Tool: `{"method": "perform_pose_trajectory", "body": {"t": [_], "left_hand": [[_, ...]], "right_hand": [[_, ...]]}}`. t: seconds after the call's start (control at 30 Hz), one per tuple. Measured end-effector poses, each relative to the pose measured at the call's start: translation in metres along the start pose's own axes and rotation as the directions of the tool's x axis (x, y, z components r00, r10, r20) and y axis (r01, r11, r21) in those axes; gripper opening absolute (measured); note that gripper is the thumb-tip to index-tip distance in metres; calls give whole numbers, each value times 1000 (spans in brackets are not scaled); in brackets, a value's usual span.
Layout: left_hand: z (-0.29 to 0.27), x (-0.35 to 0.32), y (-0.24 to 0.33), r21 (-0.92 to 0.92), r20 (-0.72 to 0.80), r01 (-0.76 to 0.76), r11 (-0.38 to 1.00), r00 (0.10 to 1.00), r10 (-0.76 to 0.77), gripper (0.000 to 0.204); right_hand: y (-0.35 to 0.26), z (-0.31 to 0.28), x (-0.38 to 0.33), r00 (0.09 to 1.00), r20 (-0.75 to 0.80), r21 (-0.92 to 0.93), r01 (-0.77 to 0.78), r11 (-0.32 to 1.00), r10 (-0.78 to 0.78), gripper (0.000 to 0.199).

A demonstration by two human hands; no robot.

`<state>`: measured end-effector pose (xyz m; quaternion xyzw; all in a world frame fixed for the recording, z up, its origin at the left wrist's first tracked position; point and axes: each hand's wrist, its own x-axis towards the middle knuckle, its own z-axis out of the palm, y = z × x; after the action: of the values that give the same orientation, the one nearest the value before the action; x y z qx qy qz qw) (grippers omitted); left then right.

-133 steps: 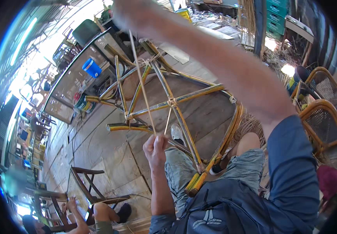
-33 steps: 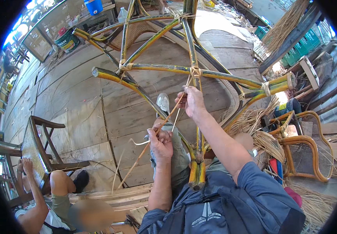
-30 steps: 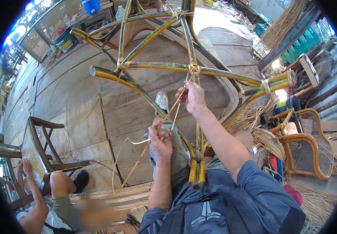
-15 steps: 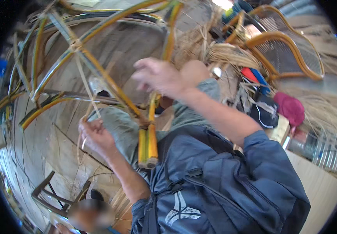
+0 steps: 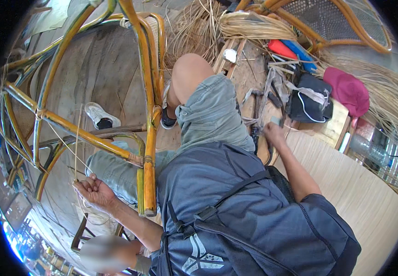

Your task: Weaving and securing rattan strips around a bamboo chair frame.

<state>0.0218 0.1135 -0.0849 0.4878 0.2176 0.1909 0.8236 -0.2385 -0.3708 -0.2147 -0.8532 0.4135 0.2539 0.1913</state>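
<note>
A bamboo-coloured rattan furniture frame [image 5: 88, 137] leans across my lap, its jointed posts bound with strips. My left hand [image 5: 98, 194] is closed on a thin rattan strip [image 5: 69, 149], which runs taut up to the wrapped joint on the frame; a loose end loops beside the fingers. My right hand [image 5: 275, 134], away from the frame, is closed at the edge of the wooden bench beside several tools. A small greyish flat piece [image 5: 276, 120] shows at its fingers, its kind unclear.
A coil of rattan strips [image 5: 254, 26] lies beyond the bench. Near it are a red object [image 5: 282, 49], a maroon cap [image 5: 346, 92], a black bag [image 5: 310, 99] and a plastic bottle [image 5: 369, 149]. Another woven rattan chair [image 5: 332, 23] stands far right. A blurred person [image 5: 109, 254] is at lower left.
My right hand has left the frame and moved right to the bench tools. My left hand keeps the strip, slightly lower. The view has shifted, and the frame appears more upright.
</note>
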Motion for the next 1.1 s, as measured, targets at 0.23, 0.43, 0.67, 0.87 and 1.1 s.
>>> {"method": "perform_pose_trajectory", "body": {"t": [0.23,0.43,0.67,0.87,1.1], "left_hand": [[-1,0,7,36,121,3,999,993,-7,26],[-4,3,6,-15,164,-23,1000,986,26,18],[-3,3,0,-1,82,5,1000,997,-5,32],[-10,6,-3,-27,148,23,999,989,-19,20],[-9,8,-5,-32,170,24,999,985,-19,21]], "right_hand": [[-35,33,-48,983,5,258,-180,949,185,31],[-57,5,-24,958,-167,313,-174,934,235,31],[-10,-65,46,930,-353,277,-4,961,105,20],[34,-291,13,639,-724,457,161,875,261,23],[61,-267,1,721,-639,228,-158,961,270,34]]}}
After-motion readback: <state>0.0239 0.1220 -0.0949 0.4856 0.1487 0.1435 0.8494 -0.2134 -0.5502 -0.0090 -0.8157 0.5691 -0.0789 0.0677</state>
